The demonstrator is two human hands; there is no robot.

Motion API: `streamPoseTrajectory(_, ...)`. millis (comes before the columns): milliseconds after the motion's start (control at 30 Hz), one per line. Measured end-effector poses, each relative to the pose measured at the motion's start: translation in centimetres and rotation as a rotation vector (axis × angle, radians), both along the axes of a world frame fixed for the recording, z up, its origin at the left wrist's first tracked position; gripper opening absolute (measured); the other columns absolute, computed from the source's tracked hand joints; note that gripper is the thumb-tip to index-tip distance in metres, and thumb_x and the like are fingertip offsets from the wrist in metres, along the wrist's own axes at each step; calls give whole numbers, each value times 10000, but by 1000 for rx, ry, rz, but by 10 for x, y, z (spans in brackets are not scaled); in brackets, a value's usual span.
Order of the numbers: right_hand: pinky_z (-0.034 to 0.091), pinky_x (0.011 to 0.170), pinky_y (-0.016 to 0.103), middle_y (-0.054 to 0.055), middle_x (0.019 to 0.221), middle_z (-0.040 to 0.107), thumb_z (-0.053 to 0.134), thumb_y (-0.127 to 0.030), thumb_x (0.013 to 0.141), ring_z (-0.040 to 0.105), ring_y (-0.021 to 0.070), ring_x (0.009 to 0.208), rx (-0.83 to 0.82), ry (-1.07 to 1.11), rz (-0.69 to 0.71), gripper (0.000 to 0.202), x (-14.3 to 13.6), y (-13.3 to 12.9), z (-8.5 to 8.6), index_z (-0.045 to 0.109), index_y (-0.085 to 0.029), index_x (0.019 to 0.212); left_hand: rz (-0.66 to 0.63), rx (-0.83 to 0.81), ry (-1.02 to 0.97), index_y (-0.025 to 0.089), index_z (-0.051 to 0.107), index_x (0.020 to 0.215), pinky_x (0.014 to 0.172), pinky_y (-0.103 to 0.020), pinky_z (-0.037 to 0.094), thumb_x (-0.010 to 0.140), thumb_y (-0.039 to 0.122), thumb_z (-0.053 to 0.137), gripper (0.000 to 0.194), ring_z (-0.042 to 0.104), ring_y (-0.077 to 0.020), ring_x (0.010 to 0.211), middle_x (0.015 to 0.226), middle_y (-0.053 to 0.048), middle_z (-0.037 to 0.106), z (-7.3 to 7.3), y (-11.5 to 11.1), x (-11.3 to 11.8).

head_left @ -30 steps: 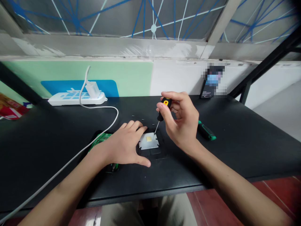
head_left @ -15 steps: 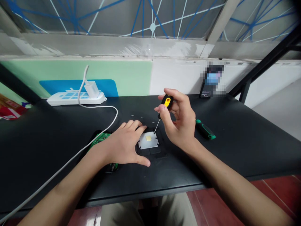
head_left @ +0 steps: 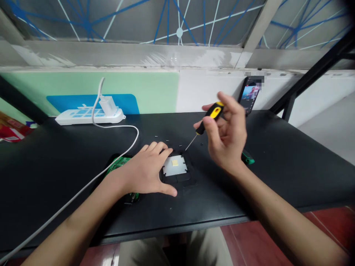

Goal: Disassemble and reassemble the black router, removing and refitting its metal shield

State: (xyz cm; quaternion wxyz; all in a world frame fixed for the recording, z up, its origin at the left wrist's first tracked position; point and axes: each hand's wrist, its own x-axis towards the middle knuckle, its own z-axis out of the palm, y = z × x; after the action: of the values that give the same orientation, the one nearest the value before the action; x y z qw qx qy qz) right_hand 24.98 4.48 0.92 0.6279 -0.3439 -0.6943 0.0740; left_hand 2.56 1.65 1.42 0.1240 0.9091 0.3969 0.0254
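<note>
My right hand [head_left: 227,129] grips a black and yellow screwdriver [head_left: 213,112] by its handle. The thin shaft slants down to the left, its tip close to the upper right corner of a black casing [head_left: 191,173]; whether it touches cannot be made out. Inside the casing lies a silvery metal plate [head_left: 174,170] with a small yellowish square pad [head_left: 174,162] on it. Fingers spread, my left hand [head_left: 151,168] rests over the casing's left side. Beneath that hand and wrist, a green circuit board [head_left: 119,162] shows in part.
Several small screws [head_left: 167,140] lie behind the casing. A green-handled tool [head_left: 248,158] is partly hidden by my right wrist. A white cable [head_left: 135,138] runs from a power strip [head_left: 88,116] across the black table [head_left: 291,159]. A phone [head_left: 249,96] leans on the wall.
My right hand has moved right and up with the screwdriver, which is more tilted; its tip has left the plate's upper right corner. My left hand has stayed put.
</note>
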Motion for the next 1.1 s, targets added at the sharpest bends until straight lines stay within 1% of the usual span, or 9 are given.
streamPoseTrajectory(100, 671, 742, 372, 89, 1307, 588, 533, -391, 986, 705, 249, 1087, 92, 70, -179, 477, 17, 11, 4, 405, -344, 1443, 11, -24, 1, 83, 406, 1504, 1050, -483, 390, 684, 797, 705, 1128, 473, -393, 1258, 1395, -185, 502, 1, 0, 1)
streamPoseTrajectory(167, 666, 721, 344, 101, 1315, 574, 563, -372, 971, 713, 242, 1071, 138, 66, -251, 460, 30, 20, 4, 456, -298, 1412, 17, -39, 2, 84, 397, 1510, 1056, -483, 388, 682, 795, 707, 1135, 465, -392, 1267, 1398, -181, 500, 1, 0, 1)
streamPoseTrajectory(233, 659, 677, 326, 92, 1260, 592, 590, -361, 951, 750, 197, 904, 183, 31, -303, 463, 41, 28, 4, 486, -259, 1391, 21, -47, 8, 83, 390, 1515, 1062, -483, 385, 684, 796, 703, 1139, 458, -389, 1273, 1403, -181, 494, 1, 0, 1)
streamPoseTrajectory(300, 649, 651, 323, 77, 1201, 626, 577, -357, 956, 745, 145, 729, 140, -10, -375, 451, 49, 33, 3, 491, -246, 1384, 22, -53, 17, 81, 385, 1517, 1069, -482, 380, 687, 796, 701, 1141, 451, -388, 1280, 1415, -186, 485, 2, -1, 1)
streamPoseTrajectory(433, 619, 603, 322, 97, 1246, 662, 576, -368, 952, 731, 138, 631, 4, -89, -512, 410, 53, 36, 3, 521, -240, 1338, 24, -54, 15, 89, 388, 1517, 1074, -476, 375, 688, 789, 706, 1131, 451, -390, 1282, 1422, -187, 483, 3, -1, 1)
streamPoseTrajectory(500, 610, 595, 320, 99, 1258, 671, 601, -380, 940, 728, 143, 616, -34, -84, -519, 400, 52, 36, 2, 535, -252, 1313, 22, -50, 6, 96, 396, 1513, 1065, -480, 382, 690, 786, 705, 1118, 459, -393, 1275, 1416, -184, 490, 3, -1, 1)
streamPoseTrajectory(700, 591, 593, 313, 106, 1244, 686, 638, -451, 922, 728, 163, 628, -83, -29, -393, 411, 51, 39, -3, 549, -301, 1294, 12, -53, -16, 99, 399, 1507, 1052, -516, 389, 690, 799, 689, 1115, 462, -407, 1269, 1413, -194, 490, 2, 0, 1)
streamPoseTrajectory(867, 612, 617, 371, 102, 1277, 665, 632, -469, 914, 724, 173, 606, -86, -54, -392, 447, 52, 43, -8, 539, -290, 1313, 11, -52, -21, 111, 402, 1505, 1057, -516, 390, 691, 789, 701, 1101, 462, -408, 1277, 1417, -193, 493, 3, -1, 1)
streamPoseTrajectory(1100, 604, 579, 338, 100, 1195, 696, 648, -460, 911, 723, 171, 591, -75, -33, -384, 426, 51, 42, -7, 561, -292, 1292, 16, -50, 11, 97, 381, 1512, 1068, -508, 380, 695, 794, 698, 1120, 449, -402, 1288, 1435, -201, 475, 3, -1, 1)
